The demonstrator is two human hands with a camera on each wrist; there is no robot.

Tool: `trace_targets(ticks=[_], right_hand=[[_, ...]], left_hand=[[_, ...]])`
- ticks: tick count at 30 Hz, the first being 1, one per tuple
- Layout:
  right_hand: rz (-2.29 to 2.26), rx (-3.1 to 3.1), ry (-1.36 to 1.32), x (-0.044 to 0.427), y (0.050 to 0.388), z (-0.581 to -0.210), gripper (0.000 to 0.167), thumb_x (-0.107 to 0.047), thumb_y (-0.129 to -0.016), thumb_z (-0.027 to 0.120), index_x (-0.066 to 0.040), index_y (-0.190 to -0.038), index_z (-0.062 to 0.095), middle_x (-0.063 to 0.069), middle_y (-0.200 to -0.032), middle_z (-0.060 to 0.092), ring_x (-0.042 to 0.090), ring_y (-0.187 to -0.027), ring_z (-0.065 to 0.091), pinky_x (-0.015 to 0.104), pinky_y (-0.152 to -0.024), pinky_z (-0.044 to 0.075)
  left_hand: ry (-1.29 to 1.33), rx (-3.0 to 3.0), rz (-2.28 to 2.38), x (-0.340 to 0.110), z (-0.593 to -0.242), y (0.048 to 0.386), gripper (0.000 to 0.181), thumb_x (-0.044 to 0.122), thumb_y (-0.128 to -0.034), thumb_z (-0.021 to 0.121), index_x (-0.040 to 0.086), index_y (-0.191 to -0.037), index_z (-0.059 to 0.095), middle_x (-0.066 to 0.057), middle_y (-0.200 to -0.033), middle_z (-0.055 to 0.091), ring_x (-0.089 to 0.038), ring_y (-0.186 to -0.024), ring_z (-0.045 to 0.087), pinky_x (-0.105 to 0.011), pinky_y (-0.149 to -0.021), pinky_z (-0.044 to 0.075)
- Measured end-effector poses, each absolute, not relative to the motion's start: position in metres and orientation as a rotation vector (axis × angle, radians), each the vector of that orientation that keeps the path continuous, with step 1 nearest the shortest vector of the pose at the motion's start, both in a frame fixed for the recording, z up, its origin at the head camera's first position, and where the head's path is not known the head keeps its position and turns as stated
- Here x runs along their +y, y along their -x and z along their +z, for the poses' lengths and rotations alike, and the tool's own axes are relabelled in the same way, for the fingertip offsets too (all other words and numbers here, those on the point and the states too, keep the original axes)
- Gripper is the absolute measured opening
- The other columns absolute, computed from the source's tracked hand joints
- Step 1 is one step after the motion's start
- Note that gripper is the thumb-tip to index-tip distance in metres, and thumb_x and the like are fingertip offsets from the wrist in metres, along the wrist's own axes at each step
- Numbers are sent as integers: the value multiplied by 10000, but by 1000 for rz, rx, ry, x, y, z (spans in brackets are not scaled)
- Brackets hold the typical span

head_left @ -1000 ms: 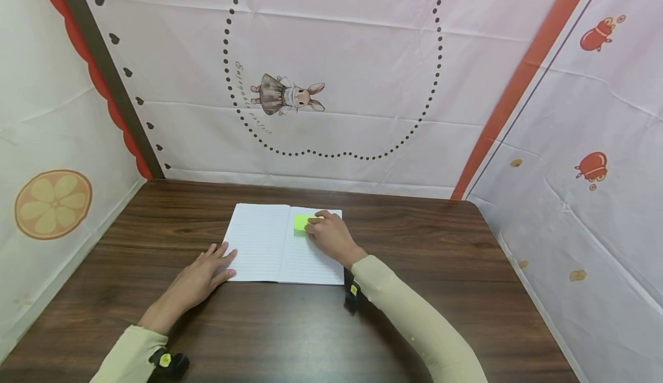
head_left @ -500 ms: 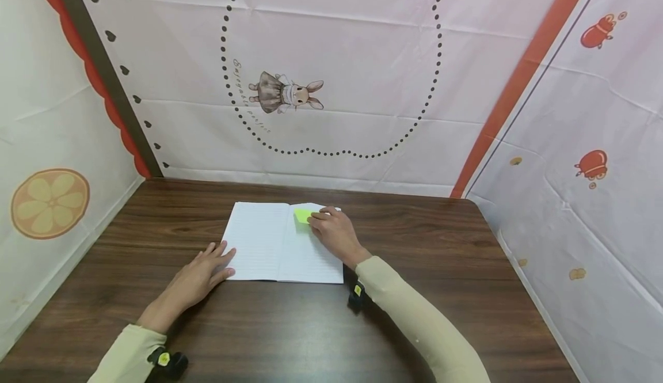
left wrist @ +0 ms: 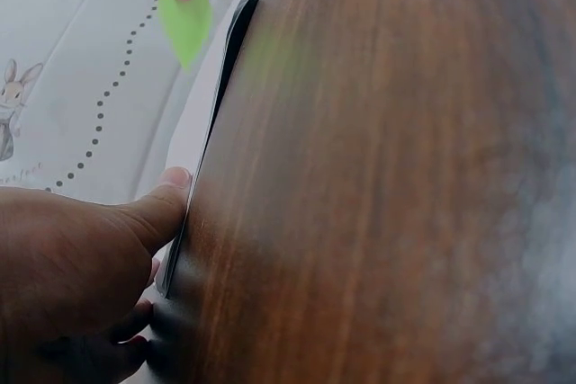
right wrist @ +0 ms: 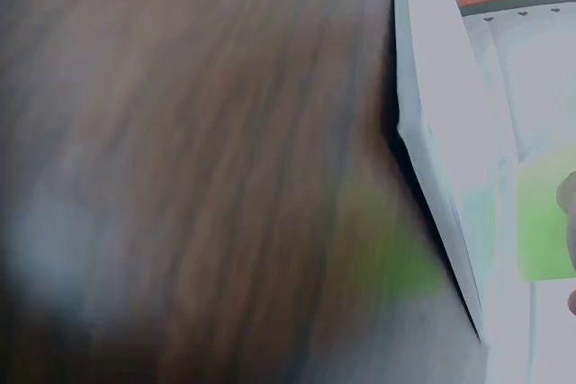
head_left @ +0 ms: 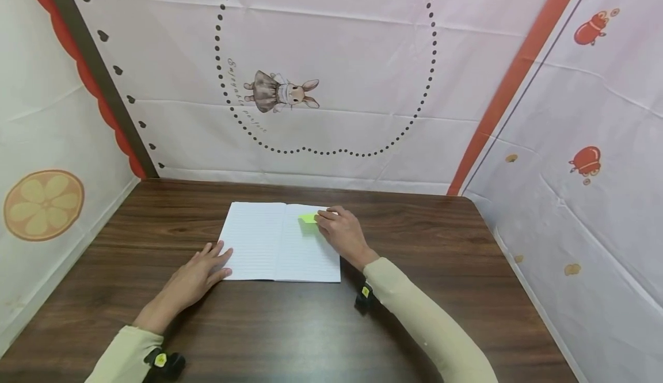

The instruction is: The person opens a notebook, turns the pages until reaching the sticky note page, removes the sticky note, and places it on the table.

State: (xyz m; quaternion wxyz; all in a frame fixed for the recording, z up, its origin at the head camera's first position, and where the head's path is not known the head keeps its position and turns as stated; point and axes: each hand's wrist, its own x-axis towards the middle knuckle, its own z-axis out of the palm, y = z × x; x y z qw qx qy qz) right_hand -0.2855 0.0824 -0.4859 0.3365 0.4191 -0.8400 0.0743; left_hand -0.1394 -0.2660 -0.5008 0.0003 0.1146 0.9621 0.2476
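Observation:
A lined notebook (head_left: 252, 243) lies spread flat on the brown wooden table. Above its right page, near the top, a lime-green sticky note (head_left: 308, 218) is pinched by the right hand (head_left: 343, 234) at its right side. In the left wrist view the note (left wrist: 186, 26) hangs down from the fingertips, curved and apart from the page. The right wrist view catches the note (right wrist: 542, 227) at its edge, with only bits of the fingers beside it. The left hand (head_left: 193, 279) rests, fingers spread, on the notebook's lower left edge.
The wooden table (head_left: 290, 331) reaches toward the wearer and to both sides. White printed cloth walls (head_left: 362, 83) border it at the back, left and right. A black wrist camera (head_left: 364, 298) sits under the right sleeve, close to the table.
The sticky note, earlier low against the right page, is lifted and tilted. The right hand has shifted slightly right with it. The left hand stays on the notebook's edge.

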Motion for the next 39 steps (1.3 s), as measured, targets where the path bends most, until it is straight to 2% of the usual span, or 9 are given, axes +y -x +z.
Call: trace_targets(ticks=[24, 39], right_hand=[[204, -2239, -1001, 164, 278, -474, 123, -64, -899, 770, -60, -1014, 813, 92, -1065, 783, 271, -977, 721, 384, -850, 605], [126, -2297, -1023, 182, 273, -484, 83, -73, -898, 775, -76, -971, 813, 94, -1046, 786, 282, -954, 726, 401, -779, 615]], left_hand=[[-401, 3012, 815, -270, -502, 143, 589, 350, -1016, 632, -13, -1468, 524, -323, -1570, 342, -581, -1442, 270, -730, -1119, 266], [-401, 3004, 801, -272, -504, 145, 605, 368, -1021, 622, -11, -1479, 509, -321, -1578, 331, -579, -1451, 253, -726, -1126, 259]])
